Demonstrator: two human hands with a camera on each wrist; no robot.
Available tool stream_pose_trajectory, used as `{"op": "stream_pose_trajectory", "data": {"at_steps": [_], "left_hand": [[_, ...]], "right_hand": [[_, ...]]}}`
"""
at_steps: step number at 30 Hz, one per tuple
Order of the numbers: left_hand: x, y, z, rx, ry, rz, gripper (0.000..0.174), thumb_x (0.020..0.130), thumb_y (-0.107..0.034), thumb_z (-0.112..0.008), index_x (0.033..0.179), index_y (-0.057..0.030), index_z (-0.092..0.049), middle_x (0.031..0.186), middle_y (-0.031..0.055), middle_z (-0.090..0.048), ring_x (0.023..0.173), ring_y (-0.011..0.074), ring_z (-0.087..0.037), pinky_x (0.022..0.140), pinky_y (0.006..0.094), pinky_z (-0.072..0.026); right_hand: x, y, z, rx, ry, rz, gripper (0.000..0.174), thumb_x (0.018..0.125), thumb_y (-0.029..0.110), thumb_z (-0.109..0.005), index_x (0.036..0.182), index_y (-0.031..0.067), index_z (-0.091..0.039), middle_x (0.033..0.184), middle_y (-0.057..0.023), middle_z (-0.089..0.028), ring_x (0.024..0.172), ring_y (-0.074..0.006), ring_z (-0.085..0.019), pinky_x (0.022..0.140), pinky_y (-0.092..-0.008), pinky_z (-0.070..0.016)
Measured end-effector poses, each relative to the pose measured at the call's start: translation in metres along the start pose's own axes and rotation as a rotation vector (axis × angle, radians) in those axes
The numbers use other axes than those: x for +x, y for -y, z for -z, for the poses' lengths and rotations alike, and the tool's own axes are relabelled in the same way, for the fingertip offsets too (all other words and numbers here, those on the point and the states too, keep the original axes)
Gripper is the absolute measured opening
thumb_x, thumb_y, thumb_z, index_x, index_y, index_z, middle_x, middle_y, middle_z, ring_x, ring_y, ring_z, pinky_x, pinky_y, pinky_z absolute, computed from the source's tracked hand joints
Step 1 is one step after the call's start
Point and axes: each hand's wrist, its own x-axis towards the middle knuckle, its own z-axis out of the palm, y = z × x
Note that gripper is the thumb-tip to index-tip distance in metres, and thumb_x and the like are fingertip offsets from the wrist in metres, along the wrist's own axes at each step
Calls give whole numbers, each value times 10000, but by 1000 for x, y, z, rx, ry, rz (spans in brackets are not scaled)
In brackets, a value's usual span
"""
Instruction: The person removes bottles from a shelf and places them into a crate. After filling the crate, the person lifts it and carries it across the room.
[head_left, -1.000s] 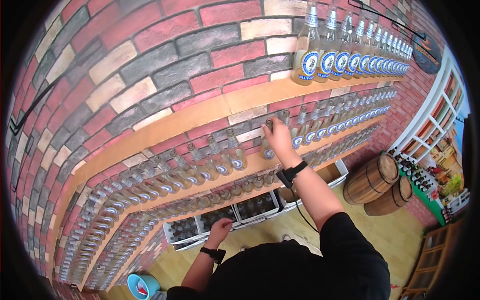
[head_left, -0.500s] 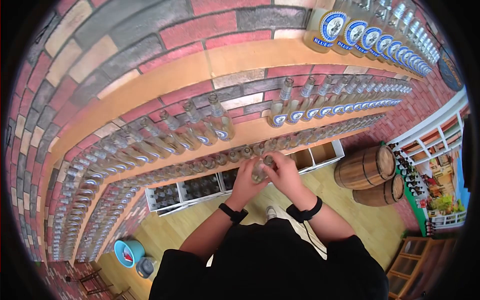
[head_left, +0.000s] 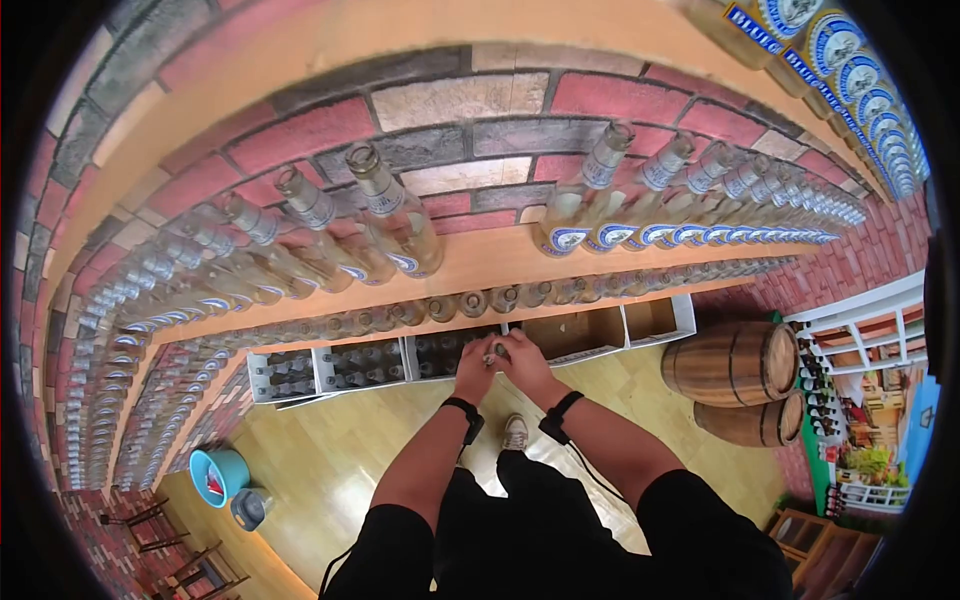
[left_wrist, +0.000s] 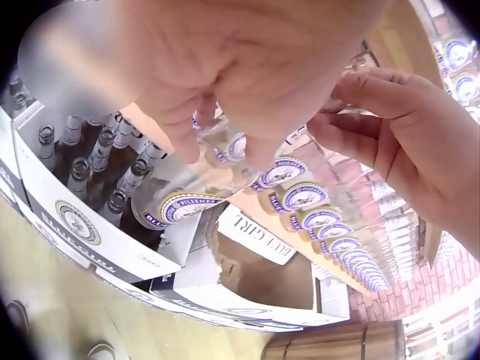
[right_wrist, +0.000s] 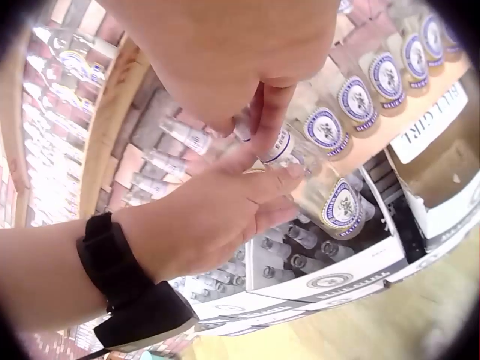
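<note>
Step in hand, as judged: two-handed handling of one Blue Girl pilsener bottle (left_wrist: 187, 199) in front of the row of cartons. The bottle is at the centre of the head frame, between the hands. In the left wrist frame it lies tilted, base toward the lower left and neck toward the upper right. Its base overlaps the edge of a bottle-filled carton (left_wrist: 112, 244); whether it clears the rim cannot be told. A brown-lined carton (left_wrist: 270, 281) sits to its right in that frame.

Hand state: the left hand (head_left: 475, 370) grips the bottle, thumb along the shoulder and fingers curled around the opposite side. The right hand (head_left: 528, 368) pinches at the neck end; exact contact is partly hidden.

Pose: both forearms run up from the lower part of the head frame and converge at mid-frame, below the wooden shelf (head_left: 483, 262). A black wristband (right_wrist: 112, 259) crosses the left wrist in the right wrist frame.

Next move, as judged: it calls for keeping the grip on the smooth glass and controlling the tilt. Guard the base against contact with the carton rim and neighbouring necks.
</note>
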Motion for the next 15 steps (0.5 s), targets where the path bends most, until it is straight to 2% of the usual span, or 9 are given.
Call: {"op": "stream_pose_trajectory", "data": {"at_steps": [2,3,6,8,10,11,12,14,15], "left_hand": [[-1,22,-11,-69,37,121,572,825,-54,-744,1379,-90,-605,1237,163,-641,1175,350,-605,1002,414,-519],[-2,30,-15,-69,41,124,572,825,-54,-744,1379,-90,-605,1237,163,-641,1175,350,-605,1002,414,-519],[-5,43,-25,-17,64,126,554,841,-58,-718,1380,-88,-596,1225,185,-647,1154,364,-620,984,419,-529],[-4,34,-19,-28,228,201,561,842,-57,-697,1389,-78,-572,1215,209,-648,1159,378,-621,992,428,-524],[-12,62,-30,-139,240,167,578,828,-64,-694,1389,-76,-556,1219,218,-648,1148,395,-627,979,438,-531],[-19,92,-45,-72,160,65,576,834,-69,-705,1390,-73,-558,1180,189,-661,1071,359,-654,921,417,-541],[-25,97,-44,-5,79,-38,574,839,-74,-716,1391,-69,-560,1140,160,-673,995,323,-681,862,396,-551],[-45,107,-37,-22,54,-10,545,847,-76,-710,1371,-62,-560,1134,156,-673,987,309,-688,861,395,-552],[-55,103,-27,-40,28,13,516,856,-77,-705,1350,-55,-560,1128,153,-673,980,294,-696,859,394,-553]], "right_hand": [[-4,-24,-21,-9,15,-75,234,863,137,-753,1059,41,-668,958,-172,-586,833,-402,-638,739,-471,-536],[-4,-32,-30,-19,25,-137,237,857,129,-752,1064,46,-672,962,-176,-594,851,-405,-645,746,-479,-539],[-10,-54,-51,-93,0,-128,230,841,115,-751,1048,45,-678,979,-182,-612,871,-411,-653,766,-489,-550],[-14,-76,-70,-111,34,-193,240,836,119,-744,1048,38,-666,1020,-192,-622,900,-422,-654,784,-497,-550],[-15,-86,-86,-128,67,-261,250,831,123,-737,1048,30,-654,1062,-203,-631,929,-432,-655,803,-506,-551],[-13,-87,-91,-179,65,-249,230,828,123,-737,1018,24,-655,1042,-208,-635,917,-432,-660,795,-505,-557],[-12,-93,-98,-232,63,-236,212,824,122,-737,989,18,-656,1021,-212,-639,906,-432,-665,787,-503,-563],[-6,-104,-111,-253,85,-211,181,826,130,-720,959,18,-670,991,-211,-659,888,-418,-686,765,-499,-584],[-3,-108,-117,-356,147,-243,184,820,136,-720,960,26,-675,993,-204,-667,882,-405,-698,757,-494,-593]]}}
